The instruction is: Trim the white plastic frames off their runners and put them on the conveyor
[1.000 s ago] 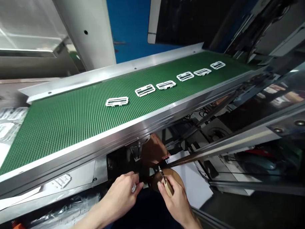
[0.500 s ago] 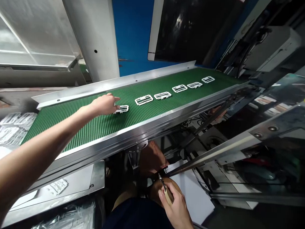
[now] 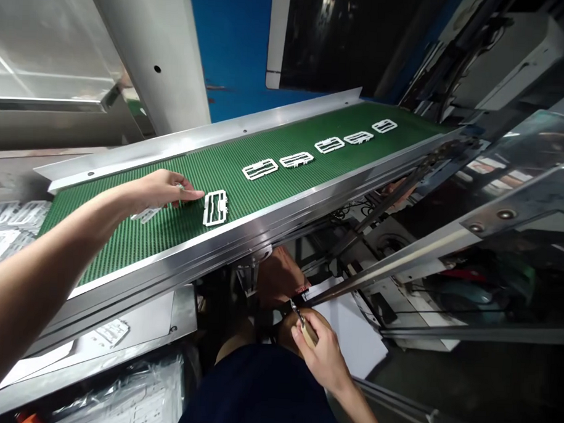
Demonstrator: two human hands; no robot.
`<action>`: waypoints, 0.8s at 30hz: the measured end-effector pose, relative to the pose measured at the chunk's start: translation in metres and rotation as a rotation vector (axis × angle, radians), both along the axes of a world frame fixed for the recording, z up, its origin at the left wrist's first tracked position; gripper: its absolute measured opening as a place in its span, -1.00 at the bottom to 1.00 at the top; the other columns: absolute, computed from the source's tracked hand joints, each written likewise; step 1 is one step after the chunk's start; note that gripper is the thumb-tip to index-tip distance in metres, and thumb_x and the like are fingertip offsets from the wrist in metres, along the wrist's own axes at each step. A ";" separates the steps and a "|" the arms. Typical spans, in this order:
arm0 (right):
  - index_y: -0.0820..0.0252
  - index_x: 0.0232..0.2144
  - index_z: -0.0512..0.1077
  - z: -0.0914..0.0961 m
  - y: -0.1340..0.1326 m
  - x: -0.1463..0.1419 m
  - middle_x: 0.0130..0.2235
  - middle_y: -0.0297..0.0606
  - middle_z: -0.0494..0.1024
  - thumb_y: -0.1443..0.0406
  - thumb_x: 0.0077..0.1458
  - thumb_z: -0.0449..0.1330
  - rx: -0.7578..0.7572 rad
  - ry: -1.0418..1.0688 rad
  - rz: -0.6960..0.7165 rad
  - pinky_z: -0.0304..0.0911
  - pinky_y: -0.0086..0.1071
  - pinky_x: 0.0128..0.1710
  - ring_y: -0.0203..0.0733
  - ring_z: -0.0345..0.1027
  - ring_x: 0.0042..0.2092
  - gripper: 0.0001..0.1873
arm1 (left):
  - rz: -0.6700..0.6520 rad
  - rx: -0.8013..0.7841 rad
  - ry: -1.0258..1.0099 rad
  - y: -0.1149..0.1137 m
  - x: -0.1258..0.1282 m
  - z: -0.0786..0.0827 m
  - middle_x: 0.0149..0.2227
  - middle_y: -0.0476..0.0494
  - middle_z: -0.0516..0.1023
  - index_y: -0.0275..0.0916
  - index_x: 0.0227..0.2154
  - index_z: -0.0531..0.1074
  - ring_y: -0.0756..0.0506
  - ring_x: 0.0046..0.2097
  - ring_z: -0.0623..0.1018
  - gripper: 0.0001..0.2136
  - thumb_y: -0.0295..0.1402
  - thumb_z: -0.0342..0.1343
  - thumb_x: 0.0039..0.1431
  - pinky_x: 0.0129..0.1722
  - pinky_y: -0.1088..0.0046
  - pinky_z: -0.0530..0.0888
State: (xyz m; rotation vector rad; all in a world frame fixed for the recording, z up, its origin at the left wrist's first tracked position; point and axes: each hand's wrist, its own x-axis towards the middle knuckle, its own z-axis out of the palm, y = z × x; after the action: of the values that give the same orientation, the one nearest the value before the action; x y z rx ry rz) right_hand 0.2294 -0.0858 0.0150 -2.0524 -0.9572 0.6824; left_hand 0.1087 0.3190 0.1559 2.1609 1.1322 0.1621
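Note:
My left hand (image 3: pixel 160 192) reaches out over the green conveyor belt (image 3: pixel 124 230). Its fingers are curled round a small white plastic piece (image 3: pixel 145 215) that sticks out below the palm. Just past the fingertips a white plastic frame part (image 3: pixel 215 207) lies on the belt, turned crosswise. Several more white frame parts (image 3: pixel 260 169) lie in a row further up the belt. My right hand (image 3: pixel 323 358) stays low, below the belt's edge, closed on a small cutting tool (image 3: pixel 303 326) with a tan handle and a metal tip.
A steel rail (image 3: pixel 244 225) edges the belt's near side. Stacks of white parts (image 3: pixel 8 226) lie at the far left. A clear plastic bag (image 3: pixel 132 397) sits below, a white sheet (image 3: pixel 356 337) is beside my right hand, and a slanted metal bar (image 3: pixel 400 271) crosses right.
My left hand rose from beside the right hand to the belt, then drew back leftwards. The nearest frame part has been turned crosswise and shifted nearer. The right hand has hardly moved.

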 end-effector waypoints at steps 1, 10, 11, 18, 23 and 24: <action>0.19 -0.26 0.33 0.002 0.003 0.000 -0.34 -0.21 0.52 0.14 0.15 0.04 0.012 -0.002 0.015 0.26 -0.42 -0.28 -0.18 0.43 -0.29 -0.76 | 0.006 0.002 0.018 -0.002 0.001 -0.001 -0.57 -0.12 0.46 -0.38 -0.41 0.52 -0.09 -0.49 0.39 -0.65 -0.13 0.32 -0.08 -0.57 0.53 0.23; 0.21 -0.23 0.32 0.000 0.012 -0.015 -0.35 -0.23 0.52 0.18 0.14 0.05 0.032 -0.008 0.096 0.26 -0.45 -0.32 -0.22 0.41 -0.31 -0.77 | 0.091 0.047 0.155 -0.033 0.027 0.002 -0.56 -0.16 0.44 -0.39 -0.52 0.48 -0.12 -0.50 0.37 -0.55 -0.01 0.33 -0.22 -0.51 0.42 0.23; 0.21 -0.23 0.32 -0.001 0.011 -0.015 -0.34 -0.23 0.52 0.18 0.15 0.04 0.035 -0.001 0.102 0.26 -0.46 -0.34 -0.23 0.41 -0.32 -0.77 | 0.090 0.047 0.152 -0.035 0.028 0.003 -0.56 -0.16 0.44 -0.38 -0.53 0.49 -0.13 -0.50 0.38 -0.57 -0.03 0.34 -0.23 -0.50 0.41 0.23; 0.22 -0.22 0.33 -0.004 0.011 -0.012 -0.35 -0.25 0.51 0.19 0.14 0.05 0.029 -0.009 0.113 0.25 -0.46 -0.33 -0.25 0.40 -0.32 -0.77 | 0.162 0.029 0.072 -0.037 0.030 -0.002 -0.55 -0.16 0.44 -0.38 -0.47 0.50 -0.14 -0.48 0.40 -0.50 0.02 0.35 -0.31 -0.46 0.34 0.27; 0.20 -0.24 0.34 -0.002 0.015 -0.011 -0.36 -0.28 0.50 0.21 0.13 0.06 0.033 0.004 0.110 0.25 -0.47 -0.34 -0.28 0.39 -0.35 -0.80 | 0.158 -0.001 0.084 -0.045 0.041 -0.001 -0.50 -0.24 0.47 -0.39 -0.45 0.45 -0.21 -0.42 0.42 -0.47 0.02 0.37 -0.34 -0.42 0.28 0.30; 0.20 -0.24 0.34 -0.003 0.016 -0.011 -0.36 -0.28 0.51 0.22 0.13 0.06 0.035 0.007 0.109 0.26 -0.47 -0.34 -0.28 0.39 -0.36 -0.80 | 0.156 -0.002 0.058 -0.048 0.043 -0.001 -0.51 -0.22 0.46 -0.38 -0.45 0.44 -0.21 -0.41 0.41 -0.50 -0.05 0.40 -0.35 -0.42 0.29 0.29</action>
State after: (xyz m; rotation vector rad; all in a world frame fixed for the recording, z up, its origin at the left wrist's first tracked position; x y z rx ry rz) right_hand 0.2183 -0.0703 0.0123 -1.9776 -1.0760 0.7246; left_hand 0.1521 0.2711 0.1553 2.0871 1.3337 0.1679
